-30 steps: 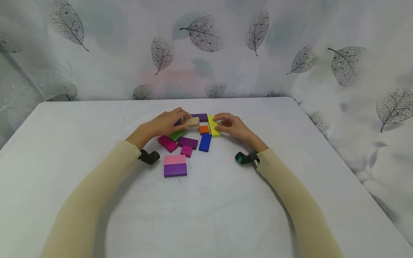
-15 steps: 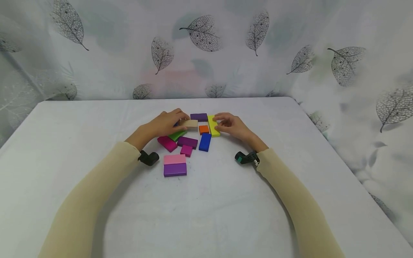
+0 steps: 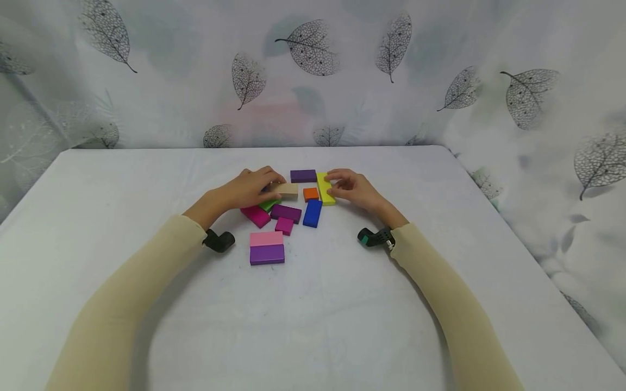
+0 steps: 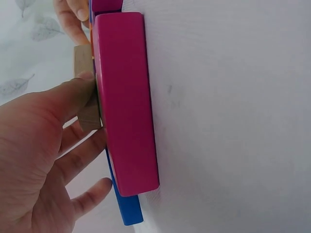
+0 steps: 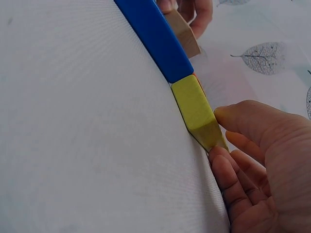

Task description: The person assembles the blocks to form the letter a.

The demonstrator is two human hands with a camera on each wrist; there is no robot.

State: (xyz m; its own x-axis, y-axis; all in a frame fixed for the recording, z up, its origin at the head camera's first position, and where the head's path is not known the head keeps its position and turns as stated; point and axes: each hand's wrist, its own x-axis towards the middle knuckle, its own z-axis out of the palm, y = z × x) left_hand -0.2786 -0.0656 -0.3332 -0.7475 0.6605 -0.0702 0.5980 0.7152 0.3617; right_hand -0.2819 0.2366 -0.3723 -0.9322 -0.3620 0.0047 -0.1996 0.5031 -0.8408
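Observation:
My left hand (image 3: pixel 246 189) pinches a plain wooden block (image 3: pixel 287 190) between thumb and fingers, at the left of the group of coloured blocks. The left wrist view shows the thumb on the near side of that wooden block (image 4: pixel 87 109), behind a magenta block (image 4: pixel 125 104). At the group's right side, my right hand (image 3: pixel 356 190) holds the edge of a yellow block (image 3: pixel 325 189) lying on the table. Thumb and fingertips lie along the yellow block (image 5: pixel 194 107) in the right wrist view. An orange block (image 3: pixel 310 194) sits between the wooden and yellow ones.
A dark purple block (image 3: pixel 303 176) lies behind, a blue block (image 3: pixel 312 213) in front. Nearer are a plum block (image 3: pixel 286 213), a small magenta block (image 3: pixel 284 226), a pink block (image 3: pixel 266 238) and a violet block (image 3: pixel 267 254). A green block (image 3: pixel 270 205) is partly hidden under my left hand.
My left hand has drawn the wooden block slightly left and toward me, away from the dark purple block. My right hand stays at the yellow block. The head view has shifted slightly.

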